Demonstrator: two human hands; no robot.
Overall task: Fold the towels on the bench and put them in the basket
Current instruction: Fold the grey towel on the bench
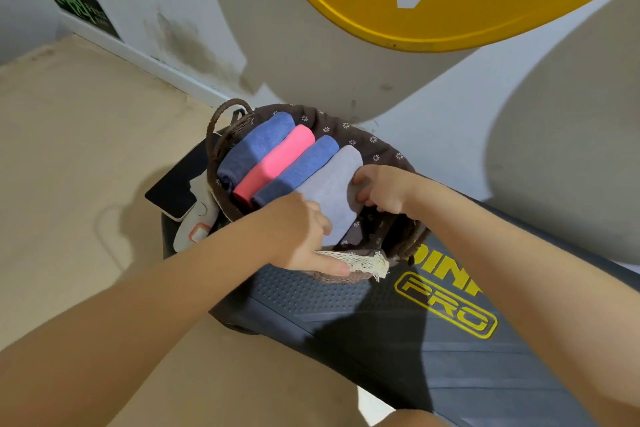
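A brown wicker basket (346, 130) with a flowered lining stands on the far end of the black bench (398, 329). Folded towels lie in it side by side: a blue towel (256, 149), a pink towel (280, 159), a second blue towel (298, 170) and a pale lilac towel (334, 191) nearest the right. My left hand (301, 236) presses on the near end of the lilac towel, its thumb lying along the basket's lace-trimmed rim. My right hand (384, 189) grips the towel's right edge inside the basket.
A dark tablet (176, 184) and a white device (194, 218) lie left of the basket at the bench's end. A yellow weight plate (433, 3) leans on the wall above. Tan floor (86, 166) spreads to the left.
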